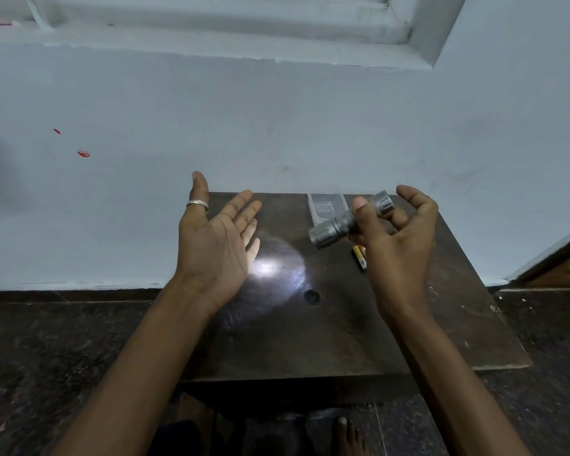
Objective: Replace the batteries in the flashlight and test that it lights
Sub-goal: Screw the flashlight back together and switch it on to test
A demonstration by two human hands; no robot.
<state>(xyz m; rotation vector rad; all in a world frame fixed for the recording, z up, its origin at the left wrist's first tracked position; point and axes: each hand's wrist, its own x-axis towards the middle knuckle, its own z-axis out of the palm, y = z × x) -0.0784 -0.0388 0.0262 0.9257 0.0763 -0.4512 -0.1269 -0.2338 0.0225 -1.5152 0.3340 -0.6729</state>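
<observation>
Right hand point(396, 232): grasping lit flashlight point(351, 218), lens toward left hand point(216, 238), which is spread, holding nothing. Beyond: clear plastic tray point(323, 207), contents unclear. Below the right hand: battery point(360, 256) on counter point(326, 337).

A dark brown wooden tabletop point(343, 330) stands against a pale blue wall point(277, 120), its surface scuffed and glossy, with a small round hole point(312, 296) near its middle. Two red marks point(83, 154) dot the wall on the left. Below lies a dark speckled stone floor point(46, 357).
</observation>
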